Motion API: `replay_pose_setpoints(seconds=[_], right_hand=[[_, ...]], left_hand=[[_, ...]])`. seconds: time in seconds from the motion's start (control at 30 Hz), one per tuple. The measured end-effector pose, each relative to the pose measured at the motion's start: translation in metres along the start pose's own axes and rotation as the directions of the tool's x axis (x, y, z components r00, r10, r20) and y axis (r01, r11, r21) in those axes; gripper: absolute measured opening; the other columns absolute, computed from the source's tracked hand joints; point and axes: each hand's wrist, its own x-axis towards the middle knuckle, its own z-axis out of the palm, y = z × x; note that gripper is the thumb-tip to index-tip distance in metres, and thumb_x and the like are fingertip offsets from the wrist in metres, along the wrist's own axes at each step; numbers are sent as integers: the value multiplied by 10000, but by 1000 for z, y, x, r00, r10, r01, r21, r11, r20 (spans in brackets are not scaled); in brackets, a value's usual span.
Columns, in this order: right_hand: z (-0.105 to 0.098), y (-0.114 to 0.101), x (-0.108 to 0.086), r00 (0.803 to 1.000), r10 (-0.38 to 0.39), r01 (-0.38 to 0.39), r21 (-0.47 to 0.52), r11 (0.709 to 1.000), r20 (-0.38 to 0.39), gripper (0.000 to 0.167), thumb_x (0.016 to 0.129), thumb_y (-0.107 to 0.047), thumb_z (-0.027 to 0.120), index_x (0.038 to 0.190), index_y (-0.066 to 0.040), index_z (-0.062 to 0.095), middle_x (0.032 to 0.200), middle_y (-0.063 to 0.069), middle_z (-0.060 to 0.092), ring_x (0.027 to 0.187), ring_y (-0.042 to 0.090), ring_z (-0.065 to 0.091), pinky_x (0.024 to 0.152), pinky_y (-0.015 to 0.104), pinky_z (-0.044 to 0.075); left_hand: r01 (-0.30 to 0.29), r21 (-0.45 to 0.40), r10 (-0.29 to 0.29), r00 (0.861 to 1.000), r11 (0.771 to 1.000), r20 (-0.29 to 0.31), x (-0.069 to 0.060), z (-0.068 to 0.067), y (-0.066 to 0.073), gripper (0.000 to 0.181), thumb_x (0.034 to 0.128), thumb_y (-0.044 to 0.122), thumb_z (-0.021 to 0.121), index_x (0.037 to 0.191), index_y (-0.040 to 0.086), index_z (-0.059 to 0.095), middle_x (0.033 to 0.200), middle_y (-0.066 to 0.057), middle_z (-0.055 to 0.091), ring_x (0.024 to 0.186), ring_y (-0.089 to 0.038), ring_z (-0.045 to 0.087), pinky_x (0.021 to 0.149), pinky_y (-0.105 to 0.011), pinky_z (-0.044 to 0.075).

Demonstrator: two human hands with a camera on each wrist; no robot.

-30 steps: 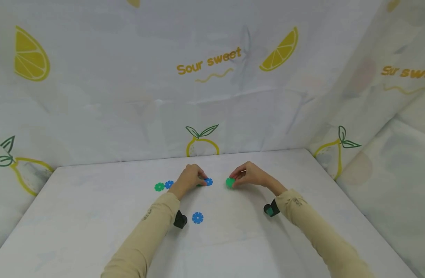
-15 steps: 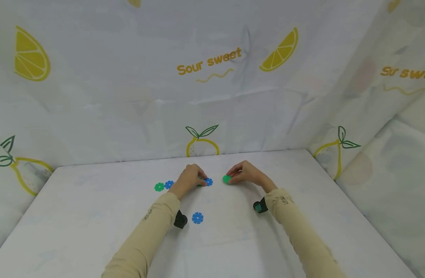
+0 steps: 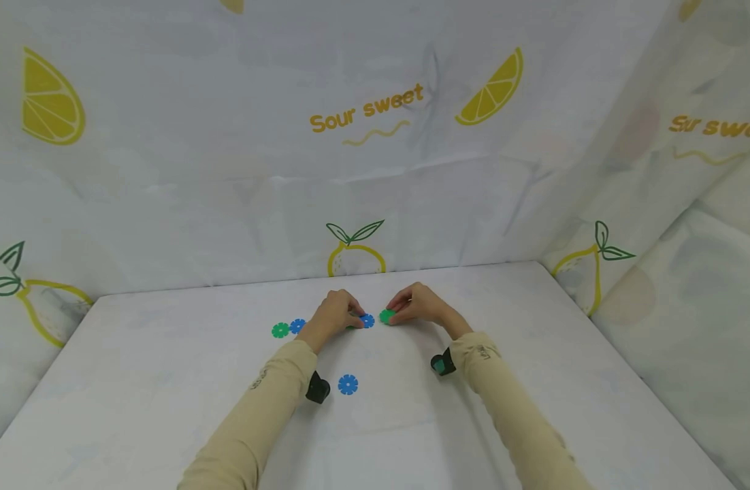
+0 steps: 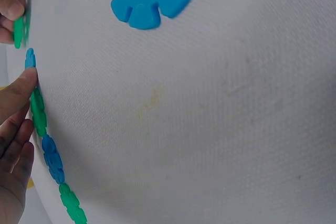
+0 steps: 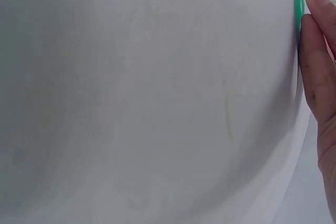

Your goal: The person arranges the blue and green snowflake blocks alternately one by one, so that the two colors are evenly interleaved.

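Note:
In the head view my left hand (image 3: 333, 317) pinches the blue notched snowflake disc (image 3: 367, 320) at the right end of a row. The row also has a green disc (image 3: 280, 330) and a blue disc (image 3: 297, 326) on the left. In the left wrist view another green disc (image 4: 38, 111) lies between the two blue ones, and the discs join edge to edge. My right hand (image 3: 420, 306) holds a loose green disc (image 3: 386, 317) between thumb and fingers, a small gap to the right of the row's blue end.
A single blue disc (image 3: 348, 384) lies flat on the white-covered table (image 3: 136, 395), nearer to me than the row. Behind the table hangs a white cloth (image 3: 228, 170) printed with lemons. Dark cameras are worn at both wrists.
My right hand has carried the green disc leftward, closer to the blue end of the row. The left hand stays in place on the row.

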Motion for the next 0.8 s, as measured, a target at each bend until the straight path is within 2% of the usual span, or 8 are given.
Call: replay_pose_setpoints(seconds=[0.1,0.4,0.8], right_hand=[[2,-4,2,1000,16,-16,-30,999,6,215,765,-81,804,952,1,737,879,57,715,796,110,632,766,238,512],[5,-11,7,999,-17,19,-95,995,28,212,743,-64,816,919,22,735,830,73,715,730,87,627,703,210,517],[7,-12,11,999,8,-1,-150,989,47,215,741,-98,826,921,-14,744,854,48,721,738,88,625,703,221,521]], left_hand=[[1,7,-1,1000,1000,-1,1,0,0,153,778,101,795,920,55,757,929,-44,702,955,-203,613,886,-360,493],[0,31,0,1000,1000,-7,1,1,0,145,772,109,802,905,68,764,909,-29,706,971,-213,599,886,-367,485],[16,17,-16,1000,1000,4,0,0,1,142,787,104,789,921,65,762,933,-40,699,968,-209,605,892,-369,491]])
